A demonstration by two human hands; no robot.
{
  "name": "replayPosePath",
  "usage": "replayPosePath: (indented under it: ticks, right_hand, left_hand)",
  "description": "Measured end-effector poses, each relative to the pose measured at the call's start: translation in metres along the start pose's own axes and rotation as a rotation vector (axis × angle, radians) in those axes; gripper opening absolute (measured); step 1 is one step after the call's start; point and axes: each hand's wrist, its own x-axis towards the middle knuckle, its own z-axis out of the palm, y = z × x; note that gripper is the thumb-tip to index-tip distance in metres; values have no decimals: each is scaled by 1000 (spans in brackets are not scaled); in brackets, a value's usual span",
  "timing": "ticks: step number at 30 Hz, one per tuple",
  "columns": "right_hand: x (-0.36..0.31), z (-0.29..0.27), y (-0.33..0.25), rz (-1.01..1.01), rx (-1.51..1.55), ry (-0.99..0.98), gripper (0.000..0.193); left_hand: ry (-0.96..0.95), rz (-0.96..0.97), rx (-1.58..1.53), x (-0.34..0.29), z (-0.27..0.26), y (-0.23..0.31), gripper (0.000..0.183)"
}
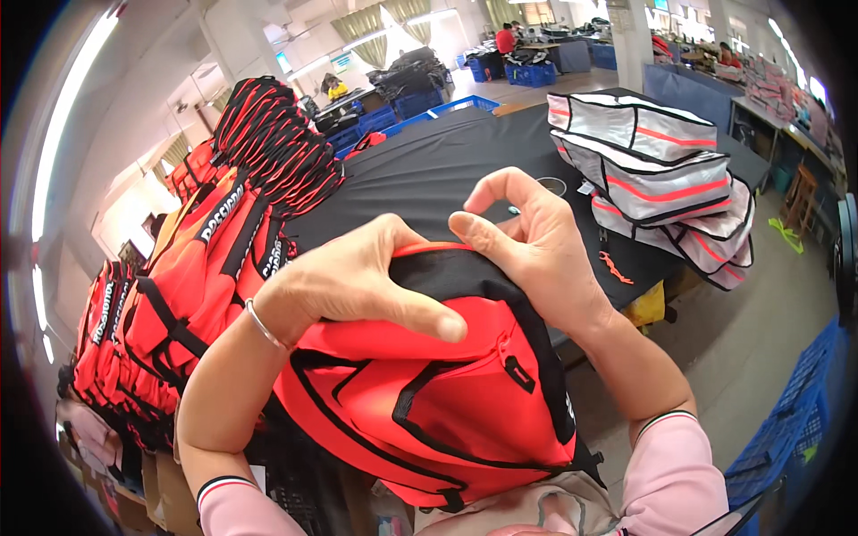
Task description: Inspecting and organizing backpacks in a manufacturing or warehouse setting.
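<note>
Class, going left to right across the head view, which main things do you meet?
Ceiling light tube, stacked red-and-black bags, left hand, right hand, pile of grey pieces with red stripes, blue plastic crate.

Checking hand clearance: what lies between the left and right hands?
In the head view, the black panel of the red bag, edged in red on top, lies between the left hand and the right hand.

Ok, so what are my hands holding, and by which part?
Your left hand holds the red bag by its top edge; whether your right hand pinches anything can't be told.
</note>
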Motion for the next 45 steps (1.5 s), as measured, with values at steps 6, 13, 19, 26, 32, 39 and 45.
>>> replayPosePath:
  ticks: [6, 13, 19, 26, 32, 39, 45]
  right_hand:
    - [3, -14, 7, -3, -221, -22, 15]
    - [9, -16, 10, 25, -260, -91, 19]
    - [30, 6, 68, 158, 126, -479, 25]
    - [24, -6, 43, 257, 99, -285, 25]
    - [8, -5, 23, 109, -22, -192, 22]
    - [5, -8, 33, 27, -57, -79, 19]
    - [1, -12, 36, 22, -36, -118, 17]
  left_hand:
    - [-10, -60, -431, 9, 28, -32, 54]
    - [-72, 38, -545, 11, 37, -56, 55]
    - [-3, 75, -529, 7, 50, -58, 52]
    - [140, 63, -521, 0, 32, -52, 42]
    - [45, 44, -680, -2, 42, -50, 45]
    - [104, 45, -598, 3, 47, -48, 38]
    - [166, 71, -551, 0, 57, -55, 36]
